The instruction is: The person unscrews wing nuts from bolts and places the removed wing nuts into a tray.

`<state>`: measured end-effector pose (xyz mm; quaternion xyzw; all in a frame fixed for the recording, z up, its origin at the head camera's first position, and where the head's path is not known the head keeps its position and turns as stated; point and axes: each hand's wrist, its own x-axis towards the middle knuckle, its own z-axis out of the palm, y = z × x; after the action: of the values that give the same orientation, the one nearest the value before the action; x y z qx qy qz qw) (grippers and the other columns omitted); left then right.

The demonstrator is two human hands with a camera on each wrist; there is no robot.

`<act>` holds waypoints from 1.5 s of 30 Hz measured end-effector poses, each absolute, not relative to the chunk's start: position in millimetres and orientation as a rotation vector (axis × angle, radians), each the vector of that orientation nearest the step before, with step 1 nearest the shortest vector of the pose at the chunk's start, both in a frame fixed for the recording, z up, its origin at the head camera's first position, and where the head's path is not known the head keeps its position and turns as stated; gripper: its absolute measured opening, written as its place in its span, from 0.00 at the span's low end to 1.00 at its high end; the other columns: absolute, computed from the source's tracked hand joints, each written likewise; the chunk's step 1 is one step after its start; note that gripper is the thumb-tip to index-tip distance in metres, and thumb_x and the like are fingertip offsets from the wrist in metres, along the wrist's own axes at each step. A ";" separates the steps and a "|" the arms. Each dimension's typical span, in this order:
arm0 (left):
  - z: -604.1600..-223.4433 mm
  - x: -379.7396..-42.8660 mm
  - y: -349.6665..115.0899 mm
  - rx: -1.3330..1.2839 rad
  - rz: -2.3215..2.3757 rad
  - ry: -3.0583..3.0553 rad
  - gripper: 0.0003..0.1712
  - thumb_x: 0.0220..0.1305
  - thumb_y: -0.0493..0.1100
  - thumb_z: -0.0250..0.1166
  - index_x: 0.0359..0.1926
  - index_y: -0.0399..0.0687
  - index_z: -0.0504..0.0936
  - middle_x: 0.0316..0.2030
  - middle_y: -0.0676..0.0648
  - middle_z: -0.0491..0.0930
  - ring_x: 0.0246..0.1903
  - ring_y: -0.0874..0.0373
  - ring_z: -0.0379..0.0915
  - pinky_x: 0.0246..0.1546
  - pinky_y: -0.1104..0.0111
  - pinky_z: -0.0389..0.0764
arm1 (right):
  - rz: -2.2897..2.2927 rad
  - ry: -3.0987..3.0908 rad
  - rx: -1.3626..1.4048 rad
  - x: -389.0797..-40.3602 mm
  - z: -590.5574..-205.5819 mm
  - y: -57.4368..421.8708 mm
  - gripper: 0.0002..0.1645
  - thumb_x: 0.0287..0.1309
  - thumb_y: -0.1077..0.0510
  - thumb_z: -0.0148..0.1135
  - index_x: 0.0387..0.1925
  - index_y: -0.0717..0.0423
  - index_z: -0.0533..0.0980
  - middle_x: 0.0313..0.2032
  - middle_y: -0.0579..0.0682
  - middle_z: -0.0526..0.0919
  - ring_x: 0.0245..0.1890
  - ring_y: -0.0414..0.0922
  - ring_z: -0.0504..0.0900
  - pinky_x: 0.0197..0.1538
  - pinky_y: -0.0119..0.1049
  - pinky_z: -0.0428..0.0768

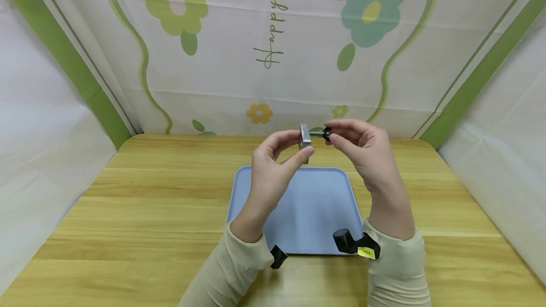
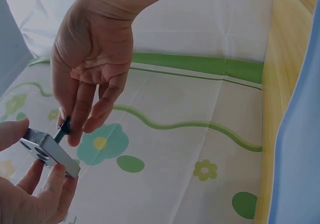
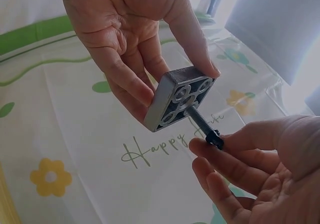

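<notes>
My left hand [image 1: 273, 169] holds a square grey metal block [image 1: 304, 135] by its edges, thumb on one side and fingers on the other. In the right wrist view the block's face shows round recesses and a centre hole [image 3: 187, 102]. My right hand [image 1: 368, 150] pinches the black head [image 3: 215, 139] of a threaded bolt [image 3: 201, 121] between thumb and fingers. The bolt's far end meets the block at the centre hole. In the left wrist view the block's other face [image 2: 52, 151] also has dark holes. Both hands are raised above the tray's far edge.
Below the hands, a light blue tray [image 1: 311, 207] lies on the wood-grain table [image 1: 128, 221]. A white cloth [image 1: 307, 79] printed with flowers and lettering hangs behind the table. Black mounts [image 1: 347, 240] sit at both sleeve cuffs.
</notes>
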<state>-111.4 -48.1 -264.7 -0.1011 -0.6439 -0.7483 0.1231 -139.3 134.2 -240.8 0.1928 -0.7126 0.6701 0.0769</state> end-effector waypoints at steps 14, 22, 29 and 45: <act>-264.3 -111.6 -48.7 -0.295 -2.175 -1.874 0.19 0.59 0.35 0.72 0.51 0.39 0.81 0.51 0.43 0.81 0.55 0.56 0.77 0.51 0.66 0.85 | 1.979 -2.066 0.599 -139.0 -240.6 130.5 0.15 0.62 0.72 0.61 0.48 0.58 0.82 0.39 0.40 0.88 0.41 0.39 0.84 0.48 0.26 0.84; -264.4 -111.1 -48.8 -0.283 -2.169 -1.878 0.19 0.58 0.34 0.72 0.51 0.38 0.82 0.50 0.43 0.82 0.55 0.56 0.77 0.50 0.66 0.86 | 2.073 -1.842 0.481 -135.0 -237.8 136.7 0.09 0.64 0.67 0.62 0.45 0.65 0.83 0.29 0.45 0.88 0.32 0.40 0.86 0.37 0.27 0.82; -264.4 -110.9 -49.5 -0.281 -2.162 -1.886 0.19 0.59 0.35 0.72 0.51 0.39 0.81 0.50 0.43 0.81 0.55 0.57 0.77 0.51 0.66 0.85 | 2.028 -1.991 0.531 -131.9 -235.6 137.3 0.09 0.68 0.64 0.59 0.44 0.61 0.83 0.24 0.44 0.87 0.29 0.40 0.85 0.36 0.29 0.81; -264.3 -111.0 -49.5 -0.282 -2.150 -1.899 0.19 0.59 0.36 0.73 0.51 0.40 0.82 0.50 0.44 0.81 0.55 0.57 0.77 0.49 0.66 0.86 | 2.005 -2.148 0.523 -135.3 -237.1 134.7 0.08 0.70 0.58 0.59 0.43 0.49 0.84 0.28 0.42 0.87 0.33 0.40 0.87 0.39 0.29 0.83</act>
<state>-111.0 -49.5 -264.3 -0.0969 -0.6533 -0.7396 0.1294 -135.3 134.7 -237.1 0.1747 -0.7174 0.6698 0.0785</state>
